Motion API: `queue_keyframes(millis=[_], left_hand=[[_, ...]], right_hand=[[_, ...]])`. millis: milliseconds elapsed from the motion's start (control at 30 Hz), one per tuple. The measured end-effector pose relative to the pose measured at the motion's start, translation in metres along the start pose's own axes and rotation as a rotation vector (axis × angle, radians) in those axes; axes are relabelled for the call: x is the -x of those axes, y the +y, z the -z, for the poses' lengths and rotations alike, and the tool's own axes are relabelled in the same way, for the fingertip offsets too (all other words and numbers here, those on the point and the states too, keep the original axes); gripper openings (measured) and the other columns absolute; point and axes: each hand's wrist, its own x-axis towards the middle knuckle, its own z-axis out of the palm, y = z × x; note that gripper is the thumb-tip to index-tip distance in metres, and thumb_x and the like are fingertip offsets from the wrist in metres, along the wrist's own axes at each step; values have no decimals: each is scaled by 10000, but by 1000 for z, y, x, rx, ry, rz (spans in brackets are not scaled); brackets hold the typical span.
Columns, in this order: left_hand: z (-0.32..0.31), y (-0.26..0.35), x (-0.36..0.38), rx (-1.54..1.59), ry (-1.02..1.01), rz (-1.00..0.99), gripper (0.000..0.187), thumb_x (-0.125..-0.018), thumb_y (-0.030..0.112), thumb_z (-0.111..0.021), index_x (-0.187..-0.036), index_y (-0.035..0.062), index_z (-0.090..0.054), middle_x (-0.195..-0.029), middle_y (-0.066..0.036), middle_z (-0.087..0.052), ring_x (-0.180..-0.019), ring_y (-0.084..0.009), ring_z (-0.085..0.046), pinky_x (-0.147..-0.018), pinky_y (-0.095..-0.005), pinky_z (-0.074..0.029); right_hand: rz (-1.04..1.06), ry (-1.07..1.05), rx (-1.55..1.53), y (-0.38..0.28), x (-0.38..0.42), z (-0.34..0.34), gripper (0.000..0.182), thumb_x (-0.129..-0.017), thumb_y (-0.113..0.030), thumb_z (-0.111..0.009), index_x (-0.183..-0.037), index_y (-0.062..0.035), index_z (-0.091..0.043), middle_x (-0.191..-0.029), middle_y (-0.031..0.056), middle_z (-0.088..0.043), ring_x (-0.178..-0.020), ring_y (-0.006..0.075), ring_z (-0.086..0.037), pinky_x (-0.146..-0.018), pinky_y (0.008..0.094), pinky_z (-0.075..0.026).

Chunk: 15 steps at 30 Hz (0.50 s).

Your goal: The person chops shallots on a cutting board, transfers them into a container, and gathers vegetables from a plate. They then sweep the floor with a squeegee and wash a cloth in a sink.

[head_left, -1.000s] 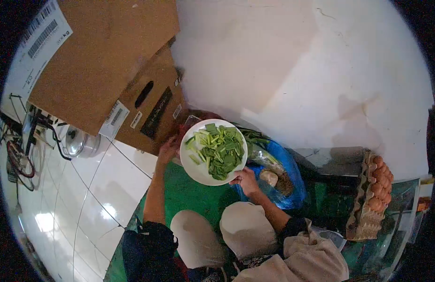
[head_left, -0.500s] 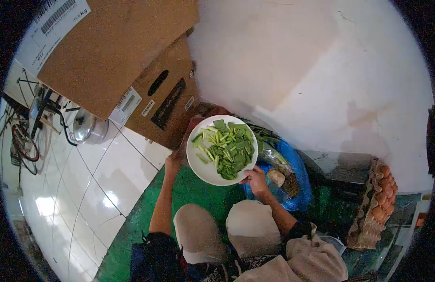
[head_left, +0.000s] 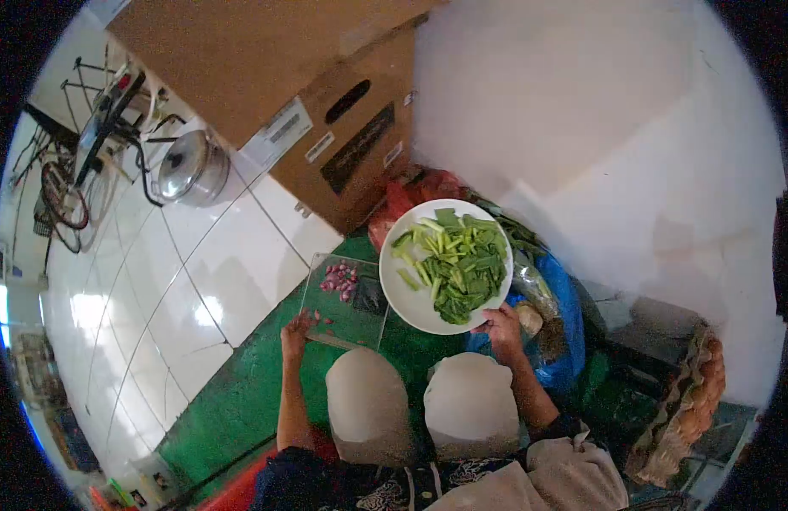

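My right hand (head_left: 499, 330) grips the lower right rim of a white plate (head_left: 407, 313), thumb on top. Cut leafy greens (head_left: 462, 268) with pale green stem pieces lie on the plate. My left hand (head_left: 296, 330) is closed on the near left corner of a clear, see-through board (head_left: 351, 330). Several small purple shallots (head_left: 339, 279) are grouped on the board, with a few more near my fingers. A dark patch (head_left: 370, 294) shows at its right side, partly behind the plate; I cannot make out what it is.
Behind the plate are a red plastic bag (head_left: 398, 200) and a cardboard box (head_left: 351, 136). A blue bag (head_left: 564, 341) with produce lies right, beyond it an egg carton (head_left: 667, 426) with eggs. A lidded pot (head_left: 194, 170) stands on white tiles; a green mat (head_left: 215, 409) lies below.
My left hand has moved left and toward me, bringing the clear board with shallots out from behind the plate. The plate stays in my right hand; the view has shifted left.
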Motion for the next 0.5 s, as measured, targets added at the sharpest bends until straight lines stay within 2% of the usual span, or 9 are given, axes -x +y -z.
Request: queue_keyframes(millis=[67, 167, 267, 300, 400, 433, 500], left_hand=[[23, -51, 6, 44, 11, -101, 232, -861, 74, -526, -1065, -2, -606, -1144, -97, -573, -976, -171, -558, -740, -298, -498], [6, -59, 33, -388, 132, -58, 321, -868, 90, -518, -1174, -5, -539, -1127, -112, -581, -1007, -206, -568, -753, -314, -496], [-47, -35, 59, 158, 394, 62, 399, -873, 108, -517, -1259, 12, -474, -1111, -112, -590, -979, -207, -583, -741, -307, -496], [-61, -42, 58, 150, 419, 47, 408, -890, 139, -514, -1280, 30, -465, -1100, -103, -597, -948, -177, -585, -712, -286, -492], [-100, -74, 41, 71, 499, -37, 400, -907, 171, -501, -1277, 23, -464, -1100, -102, -596, -958, -185, -574, -705, -311, -499], [-99, -86, 37, -59, 468, -133, 400, -910, 183, -500, -1275, 23, -466, -1085, -103, -602, -928, -190, -585, -688, -318, -502], [-98, -106, 27, 110, 447, -49, 400, -911, 193, -506, -1278, 38, -466, -1075, -103, -606, -909, -178, -588, -672, -318, -503]], right_hand=[[-7, -22, 0, -2, -2, 0, 272, -792, -102, -516, -1017, 47, -549, -921, 161, -624, -725, 282, -635, -571, 377, -545], [-17, -84, -4, 0, -7, 9, 289, -784, -84, -535, -1051, 24, -542, -935, 142, -630, -729, 258, -639, -572, 370, -554], [-103, -129, -18, -1, -17, 7, 279, -784, -71, -546, -1051, 8, -548, -944, 126, -631, -723, 244, -635, -573, 377, -557], [-132, -139, -17, -2, -24, 9, 271, -785, -70, -549, -1045, 6, -551, -946, 122, -631, -721, 242, -633, -573, 381, -558], [-157, -346, -8, 24, -61, 24, 248, -796, -70, -552, -1032, 4, -564, -955, 112, -628, -749, 239, -627, -574, 398, -560], [-170, -301, 65, 39, -65, 15, 235, -810, -80, -547, -1029, 3, -573, -969, 109, -625, -780, 238, -621, -582, 394, -555], [-243, -313, 113, 57, -76, -8, 236, -817, -91, -544, -1033, 0, -573, -968, 109, -624, -787, 235, -619, -598, 380, -550]])
